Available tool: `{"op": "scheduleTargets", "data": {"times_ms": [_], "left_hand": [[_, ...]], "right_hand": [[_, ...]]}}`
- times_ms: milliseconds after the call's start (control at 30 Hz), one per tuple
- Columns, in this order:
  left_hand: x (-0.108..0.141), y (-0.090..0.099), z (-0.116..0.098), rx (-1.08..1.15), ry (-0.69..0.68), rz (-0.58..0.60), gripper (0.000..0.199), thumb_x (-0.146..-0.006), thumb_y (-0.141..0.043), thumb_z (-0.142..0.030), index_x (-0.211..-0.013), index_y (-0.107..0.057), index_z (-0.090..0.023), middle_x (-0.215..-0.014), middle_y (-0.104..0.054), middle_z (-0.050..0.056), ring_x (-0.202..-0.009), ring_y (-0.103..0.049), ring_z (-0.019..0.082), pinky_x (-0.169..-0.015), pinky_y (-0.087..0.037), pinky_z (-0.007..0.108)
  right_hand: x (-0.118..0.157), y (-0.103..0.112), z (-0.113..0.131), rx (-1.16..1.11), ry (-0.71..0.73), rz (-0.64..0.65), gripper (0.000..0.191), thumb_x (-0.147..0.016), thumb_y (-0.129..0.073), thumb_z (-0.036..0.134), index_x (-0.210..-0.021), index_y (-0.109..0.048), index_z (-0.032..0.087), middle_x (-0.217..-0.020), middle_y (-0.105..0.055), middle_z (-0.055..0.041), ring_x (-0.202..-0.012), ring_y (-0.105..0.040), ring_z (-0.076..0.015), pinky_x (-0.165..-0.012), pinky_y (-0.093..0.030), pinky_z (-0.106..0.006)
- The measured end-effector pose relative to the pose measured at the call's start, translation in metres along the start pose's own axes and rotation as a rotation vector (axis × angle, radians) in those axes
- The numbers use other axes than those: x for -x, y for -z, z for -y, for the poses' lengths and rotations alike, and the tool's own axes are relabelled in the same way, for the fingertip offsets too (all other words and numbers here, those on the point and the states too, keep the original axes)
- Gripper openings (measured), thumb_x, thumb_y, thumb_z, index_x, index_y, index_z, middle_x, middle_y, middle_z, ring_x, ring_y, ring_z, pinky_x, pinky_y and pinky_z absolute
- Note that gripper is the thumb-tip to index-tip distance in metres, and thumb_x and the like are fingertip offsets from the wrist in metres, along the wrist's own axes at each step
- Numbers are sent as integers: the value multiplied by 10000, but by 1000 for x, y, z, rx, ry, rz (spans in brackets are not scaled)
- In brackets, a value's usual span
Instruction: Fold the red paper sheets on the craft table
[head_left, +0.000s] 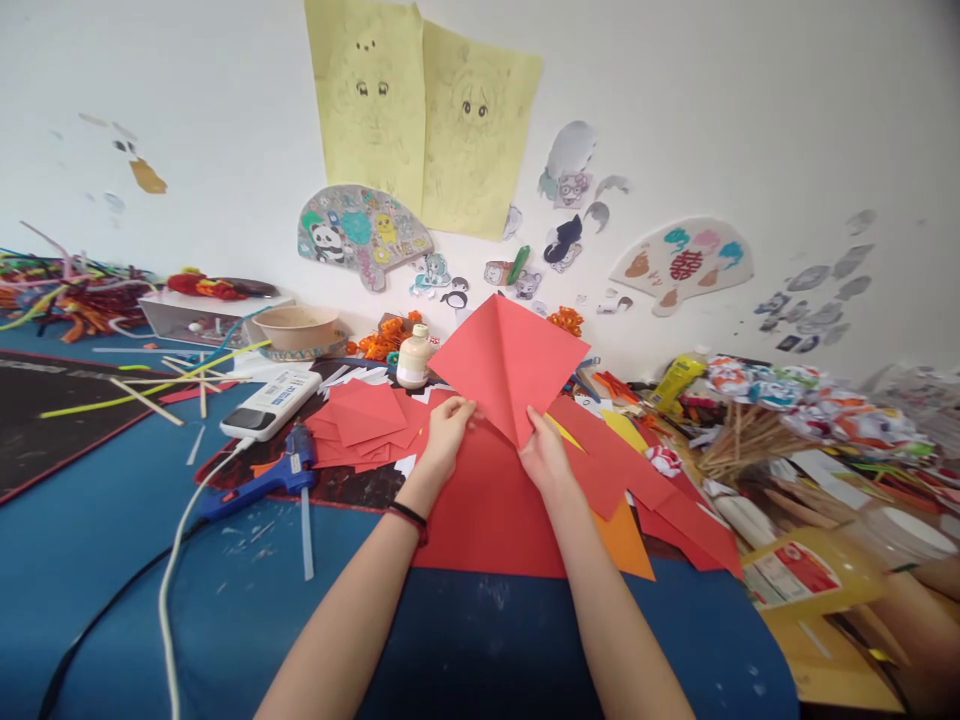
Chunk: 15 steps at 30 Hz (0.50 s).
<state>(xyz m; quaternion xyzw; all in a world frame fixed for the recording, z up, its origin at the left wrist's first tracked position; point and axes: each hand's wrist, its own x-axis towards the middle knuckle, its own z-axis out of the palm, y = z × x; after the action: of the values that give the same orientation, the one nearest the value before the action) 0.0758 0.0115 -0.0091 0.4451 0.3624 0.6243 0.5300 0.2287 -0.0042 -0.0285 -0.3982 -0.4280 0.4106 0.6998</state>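
Note:
A square red sheet of paper (510, 355), with a crease down its middle, is held up in front of me, one corner pointing up. My right hand (544, 452) grips it near the bottom corner, thumb on the facing side. The fingers of my left hand (450, 432) are pinched together at its lower left edge. Under both hands lies a larger red sheet (487, 520) on the table. To the left is a loose pile of small red squares (367, 415). More red paper strips (667, 490) and an orange sheet (630, 540) lie to the right.
A blue glue gun (262, 485) and a white power strip (271, 402) with its cable lie on the left. Behind the paper stands a cream bottle (414, 358), near a bowl (296, 330). A jug of yellow liquid (817, 570) and bundled sticks (742, 440) are at right.

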Motion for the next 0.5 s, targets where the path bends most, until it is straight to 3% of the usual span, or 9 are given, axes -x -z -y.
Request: {"op": "scheduleTargets", "data": {"times_ms": [100,233,400,500], "left_hand": [[-3,5,2,32,18,-52,241,-732,-655,-388,-685,-612,-156,-658,-632,33,-541,-532,111,-558,-421,237],[-11,13,-1,84,51,-149,289,-693,-682,-423,-680,-541,-171,-556,-535,-26,-498,-515,99,-511,-386,219],[-16,24,-15,106,101,-202,319,-606,-739,-378,-730,-532,-169,-597,-553,-35,-510,-534,92,-494,-365,202],[-15,29,-24,92,89,-213,367,-577,-751,-309,-876,-599,-160,-683,-608,-22,-530,-532,76,-501,-355,188]], "right_hand": [[1,-1,3,-79,-70,-64,329,-753,-689,421,-997,-635,207,-1115,-693,-48,-1095,-615,-224,-967,-483,-403],[5,-2,10,-55,-106,-74,305,-723,-716,404,-946,-646,208,-1092,-696,-49,-1092,-611,-232,-965,-478,-396],[9,-4,25,56,-183,-66,406,-811,-608,512,-1140,-585,274,-1263,-619,-40,-1141,-590,-242,-828,-548,-403],[9,-2,38,52,-159,-36,412,-800,-624,525,-1115,-611,260,-1175,-662,-45,-1104,-606,-251,-830,-547,-392]]}}
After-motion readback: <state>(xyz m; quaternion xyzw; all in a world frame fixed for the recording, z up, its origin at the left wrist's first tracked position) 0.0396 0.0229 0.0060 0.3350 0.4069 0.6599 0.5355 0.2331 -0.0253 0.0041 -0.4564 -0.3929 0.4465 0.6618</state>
